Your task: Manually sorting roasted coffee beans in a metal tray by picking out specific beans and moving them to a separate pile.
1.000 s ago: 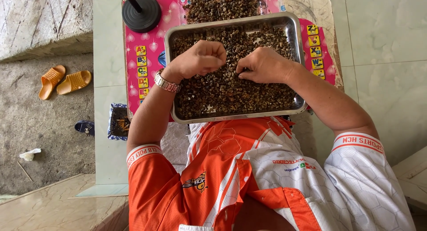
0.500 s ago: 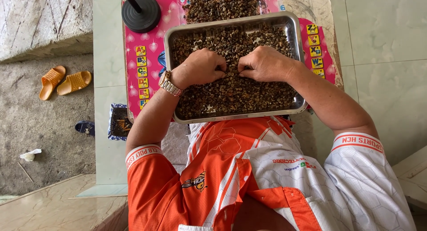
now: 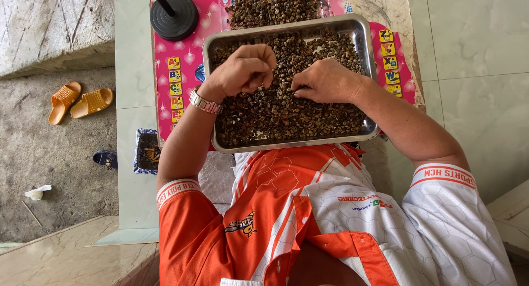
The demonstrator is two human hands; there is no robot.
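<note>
Head view, looking straight down. A rectangular steel tray point(image 3: 363, 38) sits on a pink alphabet mat point(image 3: 176, 71) laid over a low table point(image 3: 386, 5), its near edge close to the person's orange-and-white jersey point(image 3: 286, 209). The tray is filled nearly wall to wall with small dark brown beans point(image 3: 286, 115), seemingly roasted coffee.

Left hand point(image 3: 242, 68): over the upper-left part of the tray, fingers curled loosely inward, fingertips close together; whether a bean is pinched between them cannot be told. A metal wristwatch point(image 3: 205, 103) sits on that wrist.

Right hand point(image 3: 325, 79): knuckles up, resting on the bean layer just right of centre, fingertips bunched and pressed into the beans; a held bean cannot be made out.

A second pile of beans point(image 3: 273, 5) lies on the mat beyond the far wall of the tray. A black round stand base point(image 3: 173, 16) stands at the mat's far-left corner. On the ground at left: orange sandals point(image 3: 77, 100) and a small blue-rimmed tray point(image 3: 146, 151) of dark scraps.
</note>
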